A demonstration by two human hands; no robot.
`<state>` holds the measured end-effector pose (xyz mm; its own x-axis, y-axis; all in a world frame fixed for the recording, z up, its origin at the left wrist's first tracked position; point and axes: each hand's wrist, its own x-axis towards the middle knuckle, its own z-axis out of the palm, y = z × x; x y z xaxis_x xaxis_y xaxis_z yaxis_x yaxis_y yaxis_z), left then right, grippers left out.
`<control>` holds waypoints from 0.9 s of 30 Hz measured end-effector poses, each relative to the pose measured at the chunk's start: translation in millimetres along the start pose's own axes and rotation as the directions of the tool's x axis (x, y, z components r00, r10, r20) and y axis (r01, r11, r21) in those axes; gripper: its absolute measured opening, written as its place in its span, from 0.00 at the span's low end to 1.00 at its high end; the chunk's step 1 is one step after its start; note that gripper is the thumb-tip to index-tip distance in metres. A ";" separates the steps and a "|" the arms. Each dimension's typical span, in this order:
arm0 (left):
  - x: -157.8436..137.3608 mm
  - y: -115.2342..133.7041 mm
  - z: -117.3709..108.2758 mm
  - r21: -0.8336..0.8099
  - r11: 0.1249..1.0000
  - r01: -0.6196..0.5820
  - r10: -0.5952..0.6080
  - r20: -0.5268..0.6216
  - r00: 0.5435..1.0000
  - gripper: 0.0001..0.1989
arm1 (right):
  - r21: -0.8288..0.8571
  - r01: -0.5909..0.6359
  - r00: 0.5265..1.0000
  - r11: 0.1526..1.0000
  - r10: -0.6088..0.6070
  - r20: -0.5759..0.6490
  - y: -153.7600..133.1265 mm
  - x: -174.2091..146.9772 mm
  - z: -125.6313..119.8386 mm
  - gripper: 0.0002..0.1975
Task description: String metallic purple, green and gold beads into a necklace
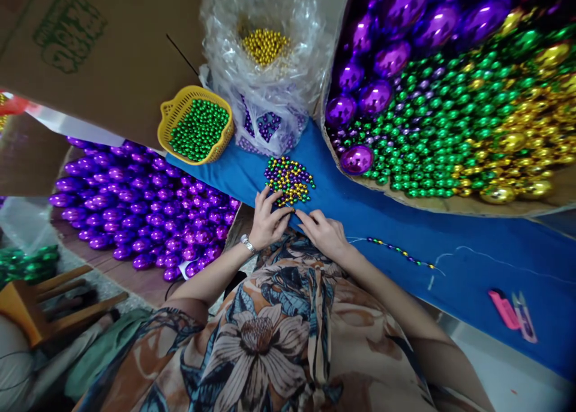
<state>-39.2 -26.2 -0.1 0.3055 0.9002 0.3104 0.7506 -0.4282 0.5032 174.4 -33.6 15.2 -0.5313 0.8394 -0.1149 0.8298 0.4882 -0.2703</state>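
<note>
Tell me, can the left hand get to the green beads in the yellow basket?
Probably yes. Only blue cloth seems to lie between the left hand and the yellow basket, whose open top leaves the green beads uncovered.

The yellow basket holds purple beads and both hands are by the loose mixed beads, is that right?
Not quite: the head view shows green beads in the yellow basket. The left hand and right hand are indeed by the loose mixed beads.

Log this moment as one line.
left hand: at mixed bead pile | right hand: near pile | strung beads: on blue cloth | yellow basket: green beads
</note>
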 end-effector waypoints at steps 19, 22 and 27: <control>14.8 3.8 8.6 0.068 0.998 0.002 -0.002 -0.002 1.000 0.12 | -0.021 -0.079 0.996 0.997 0.078 -0.049 14.8 -11.1 -2.7 0.21; 15.3 4.2 10.5 0.077 0.997 -0.015 0.016 -0.011 1.000 0.11 | -0.039 -0.061 0.998 0.997 0.060 -0.032 12.8 -6.9 -0.5 0.22; 15.7 5.5 8.7 0.056 0.998 -0.016 0.015 0.016 1.000 0.11 | -0.057 -0.038 0.998 0.998 0.036 -0.045 11.2 0.6 3.3 0.23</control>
<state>-25.2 -13.8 0.6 0.3261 0.8947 0.3052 0.7772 -0.4376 0.4523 182.7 -28.4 9.0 -0.4931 0.8661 -0.0814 0.8579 0.4686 -0.2108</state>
